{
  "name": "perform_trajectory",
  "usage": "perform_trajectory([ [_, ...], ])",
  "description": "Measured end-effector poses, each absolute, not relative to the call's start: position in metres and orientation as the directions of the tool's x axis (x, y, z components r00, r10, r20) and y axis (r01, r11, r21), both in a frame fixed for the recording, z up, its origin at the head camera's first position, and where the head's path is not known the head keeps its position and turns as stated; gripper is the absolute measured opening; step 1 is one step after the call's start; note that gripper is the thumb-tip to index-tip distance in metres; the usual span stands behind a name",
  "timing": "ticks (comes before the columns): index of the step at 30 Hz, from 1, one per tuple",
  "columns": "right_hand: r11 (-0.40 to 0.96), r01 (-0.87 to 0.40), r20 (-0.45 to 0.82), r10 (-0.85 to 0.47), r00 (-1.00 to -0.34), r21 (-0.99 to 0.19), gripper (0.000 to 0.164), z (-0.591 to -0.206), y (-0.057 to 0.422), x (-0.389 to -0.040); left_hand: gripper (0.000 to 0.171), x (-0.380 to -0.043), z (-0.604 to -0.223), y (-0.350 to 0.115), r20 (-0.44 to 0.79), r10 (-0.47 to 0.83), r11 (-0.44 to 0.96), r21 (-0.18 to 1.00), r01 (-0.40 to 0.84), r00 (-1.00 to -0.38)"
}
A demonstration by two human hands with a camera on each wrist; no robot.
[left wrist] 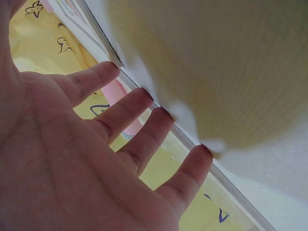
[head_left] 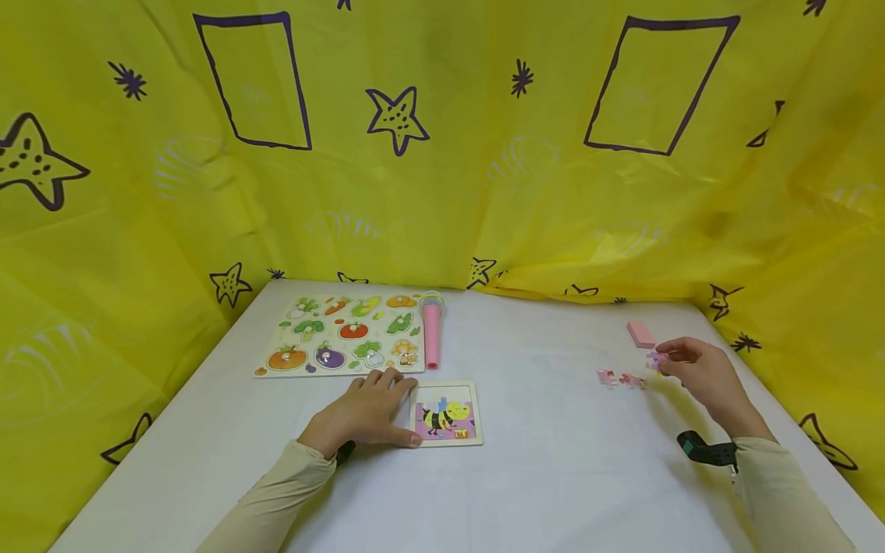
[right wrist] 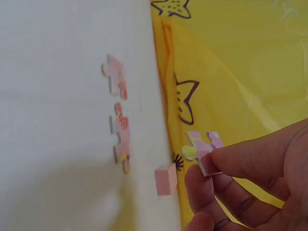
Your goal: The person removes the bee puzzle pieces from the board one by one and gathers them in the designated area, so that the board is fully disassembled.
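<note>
A square puzzle tray (head_left: 445,442) lies in front of me, a bee picture in its lower part and a bare white strip above. Spread at its left side, my left hand (head_left: 366,407) has its thumb at the lower left corner and its index finger near the upper left one. In the left wrist view its fingers (left wrist: 137,108) are extended, tips down by the edge of the vegetable board. At the right, my right hand (head_left: 705,376) pinches a pink and yellow puzzle piece (right wrist: 204,151) between thumb and fingers, above two pink puzzle pieces (right wrist: 115,77) on the table.
A pink block (head_left: 641,335) sits just behind the right hand. At the back left lies the vegetable peg board (head_left: 325,330), with a pink toy microphone (head_left: 432,330) along its right edge. Yellow patterned cloth (head_left: 456,192) hangs behind the white table (head_left: 539,476).
</note>
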State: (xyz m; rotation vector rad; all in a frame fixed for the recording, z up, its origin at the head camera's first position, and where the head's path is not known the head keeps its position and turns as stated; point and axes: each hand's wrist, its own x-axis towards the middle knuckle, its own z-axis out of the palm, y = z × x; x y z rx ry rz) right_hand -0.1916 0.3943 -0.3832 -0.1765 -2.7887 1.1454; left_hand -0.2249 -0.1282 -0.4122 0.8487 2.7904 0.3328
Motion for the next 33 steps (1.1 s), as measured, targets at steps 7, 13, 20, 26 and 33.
perform_trajectory([
  [7, 0.706, 0.137, -0.02, 0.171, -0.985, -0.695, 0.038, -0.387, 0.406, -0.194, 0.094, -0.225, -0.412, -0.128, -0.141, 0.563, 0.812, 0.279, 0.513, -0.814],
  [13, 0.697, 0.184, -0.089, 0.17, -0.981, -0.693, 0.037, -0.39, 0.413, -0.196, 0.094, -0.225, -0.411, -0.128, -0.143, 0.56, 0.814, 0.276, 0.511, -0.816],
  [20, 0.704, 0.176, -0.085, 0.162, -0.983, -0.688, 0.035, -0.395, 0.413, -0.2, 0.093, -0.224, -0.411, -0.129, -0.14, 0.56, 0.814, 0.278, 0.511, -0.816],
  [26, 0.708, 0.193, -0.111, 0.161, -0.981, -0.679, 0.041, -0.395, 0.411, -0.205, 0.093, -0.224, -0.411, -0.129, -0.136, 0.565, 0.81, 0.28, 0.516, -0.814],
  [33, 0.732, 0.19, -0.114, 0.152, -0.982, -0.654, 0.041, -0.396, 0.411, -0.21, 0.092, -0.225, -0.41, -0.129, -0.128, 0.572, 0.804, 0.28, 0.524, -0.81],
])
